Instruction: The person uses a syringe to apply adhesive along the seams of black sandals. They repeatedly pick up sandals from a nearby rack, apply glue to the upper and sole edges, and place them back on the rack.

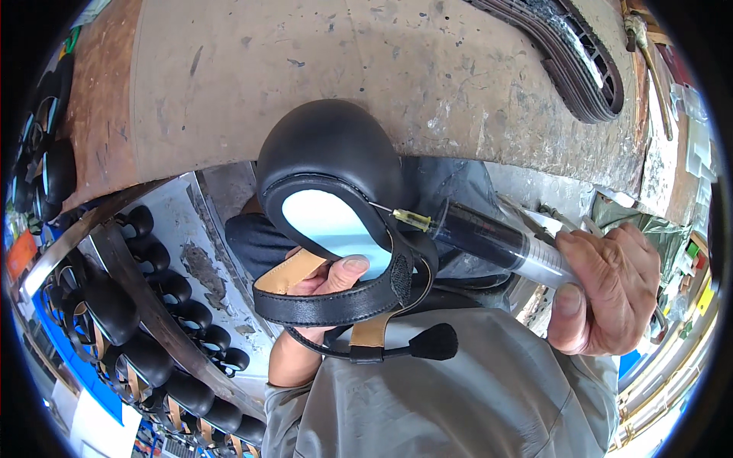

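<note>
A black strapped shoe (328, 141) is held up at the near edge of the bench, its rounded toe pointing away. Inside its opening shows a pale blue and white insole (324, 217). My left hand (340, 276) grips the shoe from below, thumb over the tan-lined ankle strap (328, 304). A loose strap with a flared black end (435, 341) hangs towards me. In my right hand (611, 286) is a syringe (489, 243) of dark liquid, held by its rear. Its thin needle (380, 206) meets the stitched right rim of the shoe opening, though exact contact is hard to judge.
A stained workbench (267, 69) spans the far side. On its right lies a dark brown shoe sole (584, 84). Racks at left carry several black shoes (149, 355). A long thin tool (649, 69) rests at the far right.
</note>
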A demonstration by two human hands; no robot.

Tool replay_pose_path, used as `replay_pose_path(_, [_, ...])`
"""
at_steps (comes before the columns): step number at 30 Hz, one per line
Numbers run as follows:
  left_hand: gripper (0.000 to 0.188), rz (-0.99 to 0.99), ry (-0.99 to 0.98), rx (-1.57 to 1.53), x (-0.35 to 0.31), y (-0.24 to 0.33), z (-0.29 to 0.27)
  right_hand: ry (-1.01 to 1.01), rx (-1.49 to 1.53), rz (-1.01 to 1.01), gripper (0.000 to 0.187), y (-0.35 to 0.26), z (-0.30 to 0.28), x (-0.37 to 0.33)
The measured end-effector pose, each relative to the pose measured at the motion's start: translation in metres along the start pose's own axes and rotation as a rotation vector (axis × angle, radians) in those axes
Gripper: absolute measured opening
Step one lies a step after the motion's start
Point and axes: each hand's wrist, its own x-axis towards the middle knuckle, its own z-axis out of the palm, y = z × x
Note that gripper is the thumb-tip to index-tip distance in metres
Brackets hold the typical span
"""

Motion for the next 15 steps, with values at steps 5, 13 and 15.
replay_pose_path(5, [0.028,-0.013,0.092,0.003,-0.003,0.007,0.015,0.065,-0.02,-0.021,0.029,0.001,0.007,-0.001])
replay_pose_path(13, [0.02,-0.038,0.078,0.198,-0.002,0.01,0.014,0.082,-0.035,-0.007,0.027,0.001,0.008,-0.004])
replay_pose_path(15, [0.017,-0.02,0.059,0.247,-0.002,0.007,0.011,0.075,-0.04,-0.006,0.027,0.001,0.008,-0.004])
